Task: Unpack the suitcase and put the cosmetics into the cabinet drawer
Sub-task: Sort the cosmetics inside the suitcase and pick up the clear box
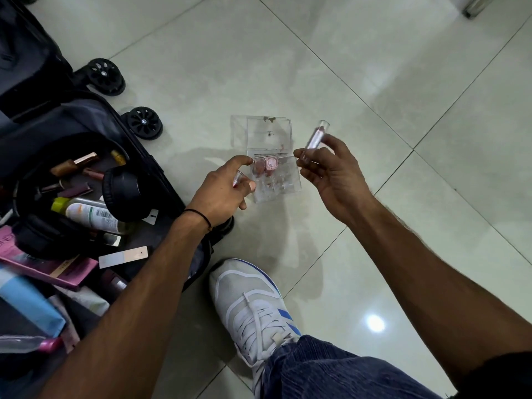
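A clear acrylic organiser (267, 139) stands on the tiled floor with pink lipsticks (266, 165) in its front compartments. My right hand (331, 174) holds a clear-capped lipstick tube (315, 136) just right of the organiser. My left hand (227, 188) hovers at the organiser's left edge and pinches another small clear tube (238, 178), mostly hidden by the fingers. The open black suitcase (72, 156) lies to the left, holding a black pouch full of cosmetics: lipsticks (77, 165), a spray bottle (92, 214) and a black round case (126, 188).
Pink boxes (49, 269), a blue tube (31, 303) and a pale swatch card (123, 256) lie in the suitcase's lower part. My white shoe (250, 306) stands on the floor below the organiser. Suitcase wheels (144, 122) point toward the organiser. A metal furniture leg (475, 7) shows at top right.
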A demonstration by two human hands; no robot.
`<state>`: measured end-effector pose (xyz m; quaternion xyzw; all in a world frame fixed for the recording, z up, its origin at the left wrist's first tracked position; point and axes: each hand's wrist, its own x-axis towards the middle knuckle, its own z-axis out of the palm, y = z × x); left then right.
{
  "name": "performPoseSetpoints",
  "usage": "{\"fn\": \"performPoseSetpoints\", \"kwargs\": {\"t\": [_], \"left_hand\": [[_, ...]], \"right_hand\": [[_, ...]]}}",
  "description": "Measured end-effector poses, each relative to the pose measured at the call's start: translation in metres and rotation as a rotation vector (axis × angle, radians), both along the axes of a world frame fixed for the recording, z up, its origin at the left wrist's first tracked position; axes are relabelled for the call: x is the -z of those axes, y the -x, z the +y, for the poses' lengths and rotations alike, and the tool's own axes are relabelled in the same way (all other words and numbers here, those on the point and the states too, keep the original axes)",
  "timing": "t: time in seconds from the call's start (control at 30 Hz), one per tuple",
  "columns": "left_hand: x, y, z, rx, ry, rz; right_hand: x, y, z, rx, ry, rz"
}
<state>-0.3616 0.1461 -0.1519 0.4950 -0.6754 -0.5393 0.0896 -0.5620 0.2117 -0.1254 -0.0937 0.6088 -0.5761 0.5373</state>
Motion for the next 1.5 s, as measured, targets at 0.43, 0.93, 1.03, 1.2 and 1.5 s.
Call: {"fn": "performPoseSetpoints", "kwargs": {"t": [0.43,0.93,1.03,1.2,1.5], "left_hand": [[-0.001,0.001,0.001,0.002,0.006,0.001],[-0.002,0.001,-0.001,-0.062,-0.037,0.059],[-0.003,0.002,-0.002,-0.15,-0.052,0.09],[-0.015,-0.004,0.004,-0.094,0.012,0.186],[-0.021,-0.004,0.008,-0.016,0.006,0.235]], "right_hand": [[0.02,-0.016,0.001,-0.527,0.094,1.075],[0.033,-0.02,0.011,-0.557,0.003,1.289],[0.017,-0.026,0.01,-0.307,0.066,1.18],[-0.014,-0.039,0.003,-0.167,0.087,0.95],[-0.018,-0.058,-0.003,-0.543,0.08,0.859]]}}
